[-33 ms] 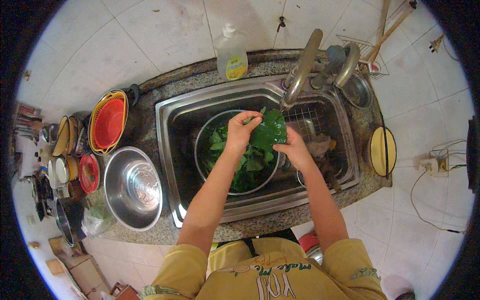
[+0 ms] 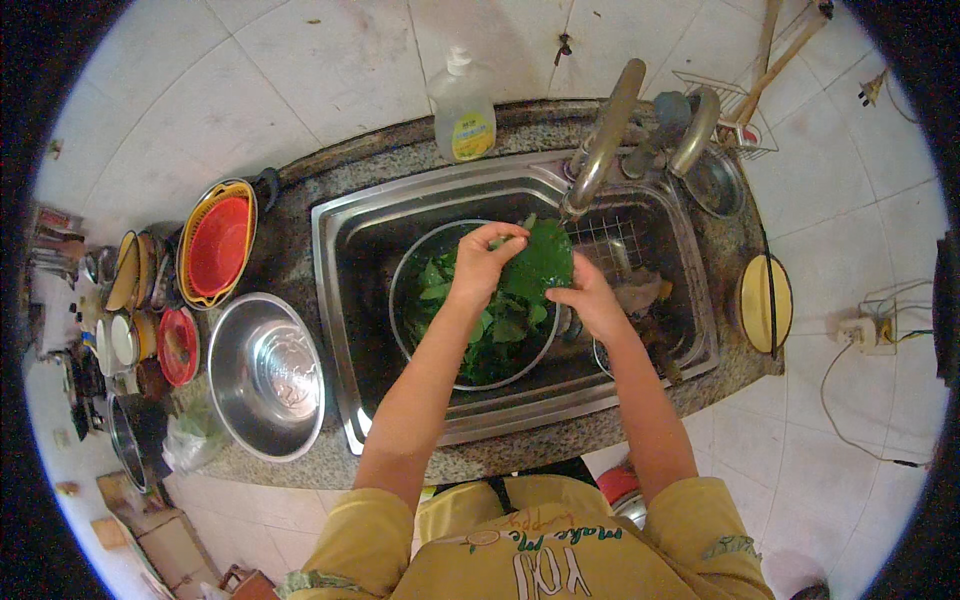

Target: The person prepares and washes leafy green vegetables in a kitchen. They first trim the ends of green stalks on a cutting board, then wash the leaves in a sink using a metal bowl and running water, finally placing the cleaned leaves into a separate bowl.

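Note:
A broad green leaf (image 2: 543, 257) is stretched between my two hands under the tap. My left hand (image 2: 486, 258) pinches its left side between thumb and fingertips. The right edge is gripped by my right hand (image 2: 587, 297), thumb on the near side and fingers mostly hidden behind. Below them, a round metal-rimmed basin (image 2: 404, 337) stands in the sink, holding many loose green leaves (image 2: 492, 347). My forearms hide part of the basin's rim.
The steel sink (image 2: 331, 300) has a curved metal faucet (image 2: 607, 135) at its back and a wire rack (image 2: 607, 240) inside. On the left counter stand a steel bowl (image 2: 266, 378) and a red basket (image 2: 219, 245). A soap bottle (image 2: 464, 112) stands behind the sink.
The leaf has tilted slightly between my fingers, and its surface shows fewer bright glints. My hands have hardly moved.

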Demonstrator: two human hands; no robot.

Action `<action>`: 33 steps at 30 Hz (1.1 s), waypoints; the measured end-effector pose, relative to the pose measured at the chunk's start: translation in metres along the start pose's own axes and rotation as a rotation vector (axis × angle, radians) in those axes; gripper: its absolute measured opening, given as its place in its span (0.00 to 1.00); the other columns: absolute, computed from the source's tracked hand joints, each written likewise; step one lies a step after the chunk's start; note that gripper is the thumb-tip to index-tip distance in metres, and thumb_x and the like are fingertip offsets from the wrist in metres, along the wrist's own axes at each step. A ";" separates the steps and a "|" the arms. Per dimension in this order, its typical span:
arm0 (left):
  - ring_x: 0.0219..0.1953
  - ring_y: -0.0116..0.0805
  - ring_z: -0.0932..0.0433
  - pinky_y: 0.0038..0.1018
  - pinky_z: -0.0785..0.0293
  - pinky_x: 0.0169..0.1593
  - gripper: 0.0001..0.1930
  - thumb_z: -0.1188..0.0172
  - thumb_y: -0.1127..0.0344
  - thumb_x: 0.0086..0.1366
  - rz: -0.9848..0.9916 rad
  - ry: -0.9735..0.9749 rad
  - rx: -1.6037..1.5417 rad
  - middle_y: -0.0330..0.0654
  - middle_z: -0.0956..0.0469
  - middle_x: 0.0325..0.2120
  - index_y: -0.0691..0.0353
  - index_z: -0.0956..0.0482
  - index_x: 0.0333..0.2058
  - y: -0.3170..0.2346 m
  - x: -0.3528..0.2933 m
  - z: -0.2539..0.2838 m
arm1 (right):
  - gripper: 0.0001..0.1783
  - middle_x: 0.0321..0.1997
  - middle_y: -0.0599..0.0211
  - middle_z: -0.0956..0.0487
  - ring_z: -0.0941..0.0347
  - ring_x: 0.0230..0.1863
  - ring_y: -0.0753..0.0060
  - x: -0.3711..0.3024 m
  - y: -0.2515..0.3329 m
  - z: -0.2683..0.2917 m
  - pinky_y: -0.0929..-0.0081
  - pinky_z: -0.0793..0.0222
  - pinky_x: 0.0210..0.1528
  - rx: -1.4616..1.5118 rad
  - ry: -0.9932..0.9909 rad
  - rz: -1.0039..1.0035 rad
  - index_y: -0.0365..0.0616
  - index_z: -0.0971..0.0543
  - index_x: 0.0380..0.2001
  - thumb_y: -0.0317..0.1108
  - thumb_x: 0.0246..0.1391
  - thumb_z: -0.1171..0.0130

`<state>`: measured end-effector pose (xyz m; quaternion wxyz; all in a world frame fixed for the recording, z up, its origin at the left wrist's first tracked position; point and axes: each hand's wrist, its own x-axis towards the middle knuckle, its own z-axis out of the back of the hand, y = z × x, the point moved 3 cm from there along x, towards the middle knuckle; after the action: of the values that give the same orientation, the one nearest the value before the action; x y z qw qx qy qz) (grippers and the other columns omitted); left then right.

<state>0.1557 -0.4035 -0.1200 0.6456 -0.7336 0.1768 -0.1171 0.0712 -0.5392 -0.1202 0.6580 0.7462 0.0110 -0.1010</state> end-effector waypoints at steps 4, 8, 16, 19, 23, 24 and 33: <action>0.31 0.25 0.28 0.22 0.34 0.39 0.05 0.43 0.73 0.49 -0.068 0.275 0.253 0.38 0.24 0.25 0.65 0.23 0.27 -0.010 -0.004 -0.012 | 0.18 0.33 0.70 0.26 0.31 0.35 0.77 0.007 0.013 0.003 0.81 0.37 0.40 0.148 -0.012 -0.060 0.39 0.31 0.38 0.29 0.40 0.42; 0.31 0.26 0.28 0.22 0.34 0.40 0.06 0.46 0.72 0.52 -0.078 0.255 0.216 0.39 0.24 0.26 0.65 0.23 0.29 -0.011 -0.002 -0.014 | 0.14 0.31 0.70 0.26 0.32 0.32 0.80 0.016 0.007 0.009 0.83 0.36 0.35 0.249 -0.158 -0.137 0.40 0.29 0.35 0.30 0.43 0.43; 0.35 0.30 0.29 0.23 0.35 0.41 0.05 0.46 0.76 0.50 -0.086 0.013 0.424 0.40 0.25 0.30 0.65 0.24 0.28 -0.001 0.004 0.004 | 0.21 0.34 0.68 0.27 0.32 0.32 0.80 0.011 0.001 0.019 0.83 0.37 0.35 0.131 -0.032 -0.026 0.40 0.32 0.42 0.27 0.40 0.42; 0.36 0.31 0.29 0.25 0.34 0.42 0.07 0.45 0.78 0.47 -0.252 0.275 0.517 0.41 0.25 0.30 0.66 0.25 0.29 -0.007 0.004 -0.006 | 0.24 0.35 0.68 0.27 0.33 0.36 0.79 0.012 0.014 0.009 0.81 0.37 0.38 -0.084 0.077 -0.023 0.41 0.32 0.42 0.29 0.37 0.39; 0.34 0.31 0.30 0.25 0.34 0.41 0.15 0.46 0.81 0.45 -0.181 0.356 0.242 0.40 0.29 0.24 0.62 0.30 0.35 -0.021 0.001 -0.022 | 0.20 0.36 0.67 0.30 0.35 0.38 0.80 0.021 0.009 0.012 0.81 0.38 0.36 -0.740 0.062 0.140 0.40 0.30 0.39 0.29 0.39 0.40; 0.32 0.29 0.30 0.24 0.33 0.39 0.18 0.44 0.79 0.45 -0.189 0.364 0.272 0.39 0.32 0.21 0.62 0.32 0.38 -0.019 0.003 -0.025 | 0.21 0.36 0.65 0.29 0.33 0.37 0.73 0.021 0.011 0.011 0.78 0.38 0.38 -0.732 0.032 0.149 0.41 0.29 0.38 0.32 0.37 0.38; 0.35 0.26 0.30 0.23 0.32 0.39 0.24 0.36 0.68 0.45 0.058 0.167 0.171 0.40 0.27 0.32 0.65 0.34 0.42 -0.011 -0.005 -0.017 | 0.14 0.27 0.66 0.24 0.30 0.28 0.76 0.027 0.010 0.017 0.79 0.35 0.32 -0.133 -0.174 -0.005 0.38 0.24 0.30 0.34 0.39 0.40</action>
<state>0.1451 -0.4158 -0.1065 0.6918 -0.6583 0.2406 -0.1738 0.0963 -0.5608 -0.1168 0.7043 0.6891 -0.0377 -0.1663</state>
